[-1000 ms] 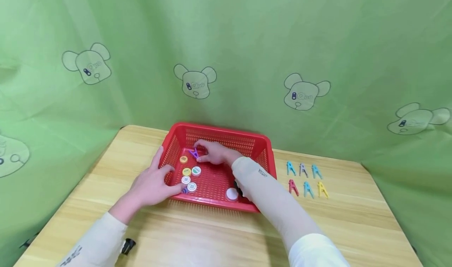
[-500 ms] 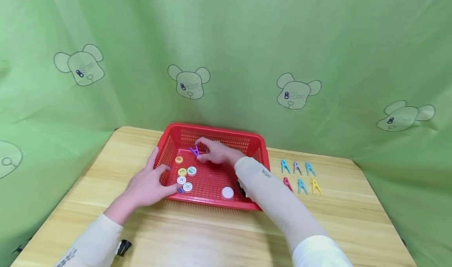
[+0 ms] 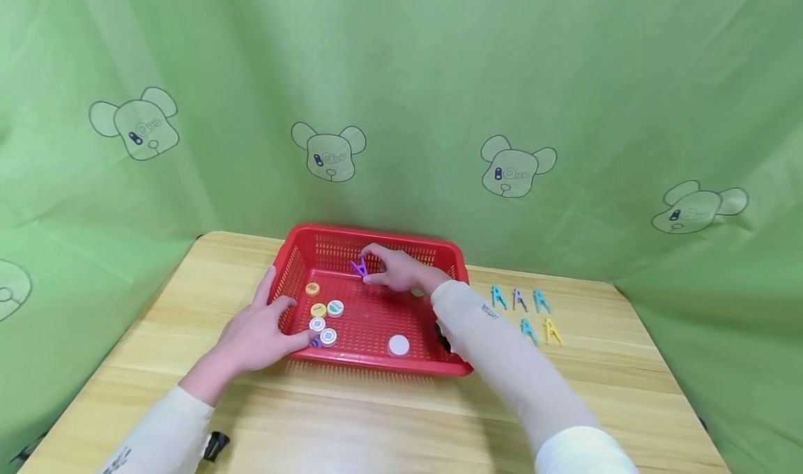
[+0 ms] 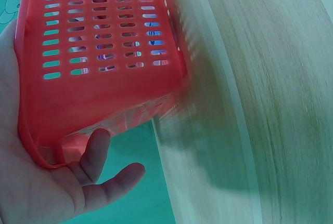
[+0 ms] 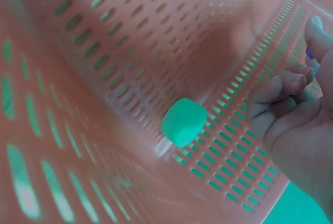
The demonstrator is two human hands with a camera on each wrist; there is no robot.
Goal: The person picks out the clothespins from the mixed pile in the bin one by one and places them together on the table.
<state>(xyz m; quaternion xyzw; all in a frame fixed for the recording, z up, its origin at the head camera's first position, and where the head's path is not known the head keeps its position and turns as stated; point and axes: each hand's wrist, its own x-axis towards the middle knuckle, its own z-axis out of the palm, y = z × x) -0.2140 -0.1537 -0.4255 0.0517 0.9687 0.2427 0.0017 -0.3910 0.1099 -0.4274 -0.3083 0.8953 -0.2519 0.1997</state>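
In the head view my left hand point(image 3: 251, 336) holds the near left corner of a red plastic basket point(image 3: 383, 235), its thumb reaching over the front rim. The left wrist view has the basket wall point(image 4: 104, 91) against my palm. Inside the basket, my right hand point(image 3: 396, 269) pinches a purple clothespin point(image 3: 360, 268) between thumb and fingertips, near the back wall. Only a purple sliver of it shows in the right wrist view, beside my right hand point(image 5: 302, 125). Several round bottle caps, among them a white and green cap point(image 3: 335, 309), lie on the left of the basket floor.
To the right of the basket several clothespins lie in rows, including a yellow clothespin point(image 3: 552, 331). A plain white disc point(image 3: 398, 346) is near the basket's front. A green rounded piece point(image 5: 184, 122) sits in a basket corner. Green cloth point(image 3: 401, 77) hangs behind the table.
My right hand has moved rightward inside the basket with the purple clothespin. My left hand keeps its place on the corner. The red clothespin is now hidden behind my right sleeve.
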